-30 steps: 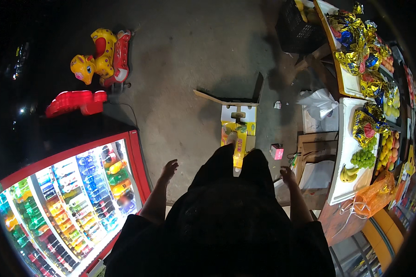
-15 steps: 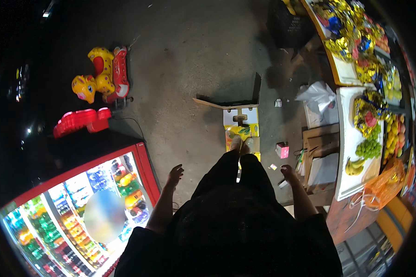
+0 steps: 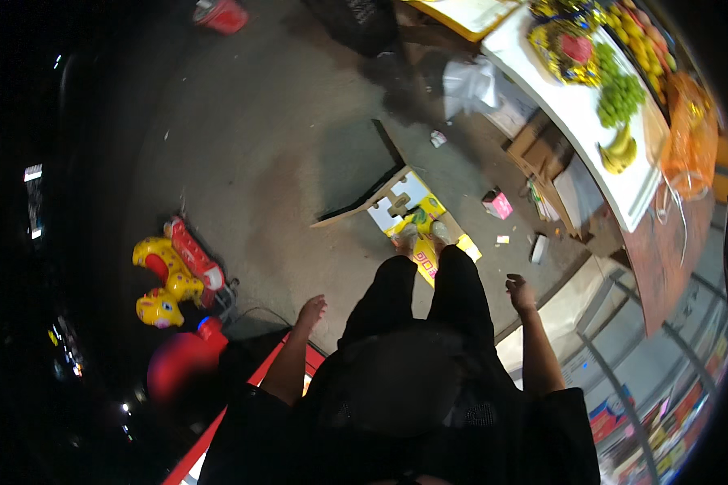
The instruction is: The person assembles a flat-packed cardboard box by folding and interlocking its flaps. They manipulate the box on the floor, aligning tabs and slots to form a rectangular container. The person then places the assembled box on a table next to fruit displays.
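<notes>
View swung since half a second ago: drinks fridge that filled lower left is nearly out of frame, only its red edge (image 3: 243,388) shows under my left arm, and the fruit table (image 3: 615,194) has slid to upper right. Both my hands hang loose at my sides, holding nothing. Left hand (image 3: 311,309) has fingers relaxed, slightly spread, over bare concrete near the fridge edge. Right hand (image 3: 519,293) is loosely curled, I think; it's small and dim. Flattened yellow-and-white cardboard box (image 3: 416,218) lies on the ground, my feet on its near end. Pink carton (image 3: 497,204) sits just right of it. Yellow ride-on toy (image 3: 170,279) stands well left.
</notes>
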A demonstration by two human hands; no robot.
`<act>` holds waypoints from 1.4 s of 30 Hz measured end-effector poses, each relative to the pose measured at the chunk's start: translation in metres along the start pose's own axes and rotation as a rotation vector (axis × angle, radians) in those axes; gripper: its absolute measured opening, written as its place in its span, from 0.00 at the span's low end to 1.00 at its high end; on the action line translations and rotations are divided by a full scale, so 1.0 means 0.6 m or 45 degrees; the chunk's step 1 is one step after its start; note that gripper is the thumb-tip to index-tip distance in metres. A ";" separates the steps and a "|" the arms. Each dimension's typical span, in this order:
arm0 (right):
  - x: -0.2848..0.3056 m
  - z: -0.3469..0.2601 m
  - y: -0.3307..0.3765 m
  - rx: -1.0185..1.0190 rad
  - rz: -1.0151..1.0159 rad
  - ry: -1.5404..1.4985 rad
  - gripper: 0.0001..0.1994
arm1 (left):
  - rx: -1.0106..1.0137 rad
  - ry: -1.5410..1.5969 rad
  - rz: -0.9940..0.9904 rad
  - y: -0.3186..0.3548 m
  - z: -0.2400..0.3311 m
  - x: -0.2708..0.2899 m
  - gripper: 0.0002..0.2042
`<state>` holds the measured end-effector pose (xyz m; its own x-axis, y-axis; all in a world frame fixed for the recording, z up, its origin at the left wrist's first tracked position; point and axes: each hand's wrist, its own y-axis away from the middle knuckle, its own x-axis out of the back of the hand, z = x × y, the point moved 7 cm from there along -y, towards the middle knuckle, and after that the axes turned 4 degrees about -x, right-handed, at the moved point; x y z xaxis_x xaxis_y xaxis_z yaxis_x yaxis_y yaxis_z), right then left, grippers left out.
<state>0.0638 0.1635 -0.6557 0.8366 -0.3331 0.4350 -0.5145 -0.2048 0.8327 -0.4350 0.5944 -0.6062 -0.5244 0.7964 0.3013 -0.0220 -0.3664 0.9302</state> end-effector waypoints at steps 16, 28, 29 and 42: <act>-0.158 0.157 0.201 -0.275 0.096 -0.537 0.16 | -0.167 -0.556 -0.153 0.004 0.209 -0.018 0.22; -0.263 0.369 0.360 -0.583 0.379 -0.887 0.14 | -0.678 -0.844 -0.491 -0.054 0.436 -0.216 0.19; -0.283 0.371 0.366 -0.625 0.417 -0.973 0.14 | -0.626 -0.886 -0.482 -0.026 0.485 -0.253 0.19; -0.335 0.261 0.281 -0.518 0.287 -1.125 0.16 | -0.744 -1.142 -0.449 -0.003 0.578 -0.296 0.20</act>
<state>-0.2208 0.0519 -0.6566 0.2020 -0.9243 0.3239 -0.4024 0.2232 0.8879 -0.0466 0.6204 -0.5886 0.3860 0.8717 0.3020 -0.5667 -0.0342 0.8232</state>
